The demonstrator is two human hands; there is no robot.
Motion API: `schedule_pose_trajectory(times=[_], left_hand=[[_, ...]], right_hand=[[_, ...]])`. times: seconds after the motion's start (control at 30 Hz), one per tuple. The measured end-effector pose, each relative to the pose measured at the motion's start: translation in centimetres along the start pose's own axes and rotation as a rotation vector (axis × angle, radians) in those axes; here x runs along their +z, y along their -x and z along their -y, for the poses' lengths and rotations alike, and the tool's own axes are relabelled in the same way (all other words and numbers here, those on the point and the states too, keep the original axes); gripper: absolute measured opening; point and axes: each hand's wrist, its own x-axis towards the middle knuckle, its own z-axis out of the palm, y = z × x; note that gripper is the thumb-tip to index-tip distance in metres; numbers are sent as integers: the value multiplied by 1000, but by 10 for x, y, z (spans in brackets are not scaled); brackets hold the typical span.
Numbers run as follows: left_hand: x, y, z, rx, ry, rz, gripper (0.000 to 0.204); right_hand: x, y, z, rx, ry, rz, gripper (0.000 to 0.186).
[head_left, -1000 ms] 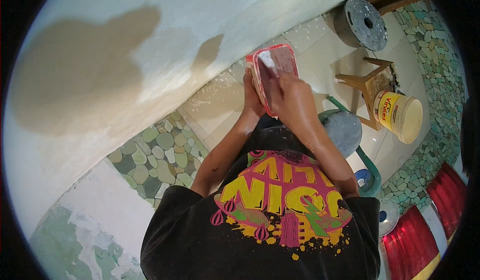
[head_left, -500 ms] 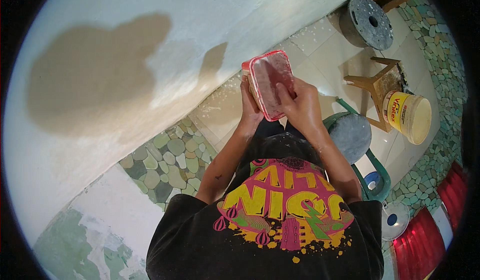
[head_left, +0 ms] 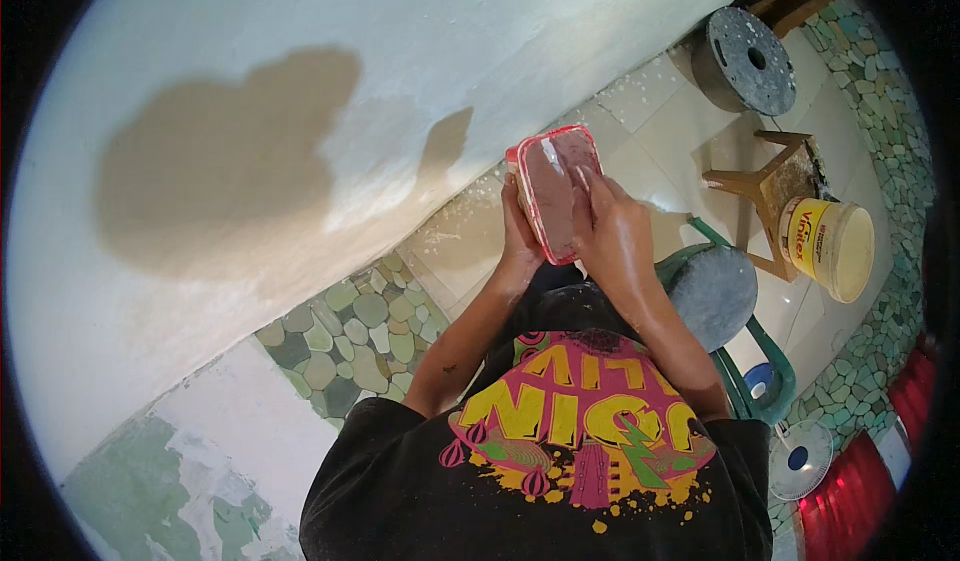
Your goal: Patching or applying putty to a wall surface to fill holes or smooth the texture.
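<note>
My left hand (head_left: 518, 233) is closed round the left side of a rectangular tub (head_left: 522, 186) with a red rim and pale sides. Brownish-pink fills the face inside the rim, with a white streak near its top and a line running down the middle. My right hand (head_left: 615, 226) lies over the right part of this face, fingers bent and held together against it. Its fingertips are partly hidden, and whether anything thin is between them cannot be seen. The tub is held tilted in front of my body, above the floor.
A whitish wall (head_left: 400, 81) with shadows stands at left. On the right are a grey-topped drum (head_left: 752, 61), a brown stool (head_left: 765, 186), a yellow-labelled bucket (head_left: 830, 246), a green chair (head_left: 770, 361) with a round grey lid (head_left: 712, 301), and a fan (head_left: 800, 459).
The tub's face now shows a white streak and a line. My right thumb, earlier laid across it, has shifted, and the fingers point up over the face. The whole view has shifted slightly.
</note>
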Motion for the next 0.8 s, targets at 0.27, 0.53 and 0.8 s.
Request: schedule_pose_trajectory(times=[0.27, 0.53, 0.8], left_hand=[[-7, 0, -7, 6, 50, -13, 72], [-5, 5, -22, 138, 107, -9, 73], [-5, 20, -48, 224, 128, 17, 75]], right_hand=[[-4, 5, 10, -55, 5, 175, 27], [-9, -2, 16, 220, -420, 120, 22], [-18, -13, 10, 539, -1075, 135, 15]])
